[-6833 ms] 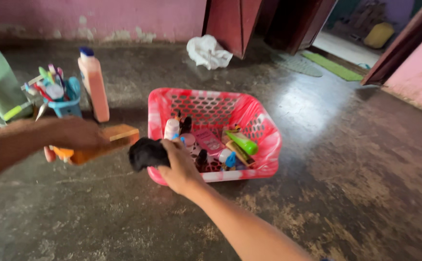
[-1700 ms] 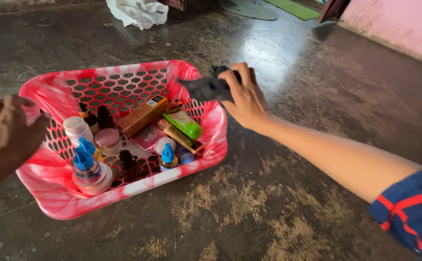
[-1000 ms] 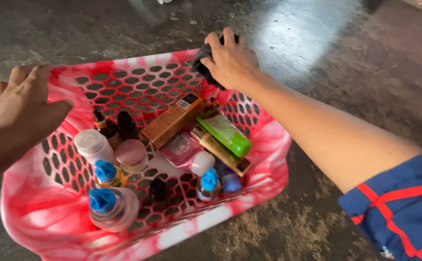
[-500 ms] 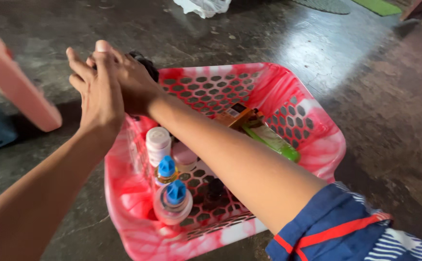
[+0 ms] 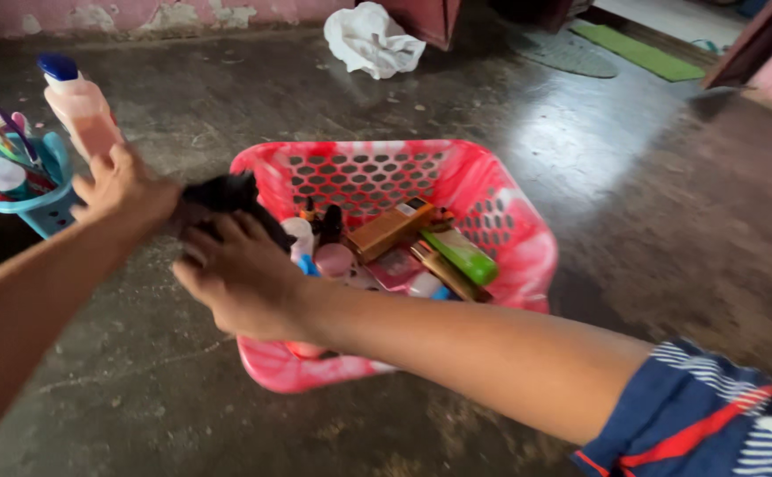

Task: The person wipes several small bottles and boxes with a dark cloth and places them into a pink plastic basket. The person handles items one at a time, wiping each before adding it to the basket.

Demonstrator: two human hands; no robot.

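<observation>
Dark, worn concrete floor [image 5: 633, 221] is filling the room, and a pink wall is running along the back. Both hands are holding one black cloth [image 5: 227, 196] at the left rim of the red basket [image 5: 509, 216]: the left hand [image 5: 125, 190] is gripping its left end, and the right hand [image 5: 240, 278] is closing around it from below. Bottles and tubes are lying inside the basket. Just beside the left hand a pink bottle [image 5: 81, 106] and a blue cup [image 5: 45, 190] of brushes are standing. A white crumpled cloth [image 5: 372, 40] is lying far behind.
</observation>
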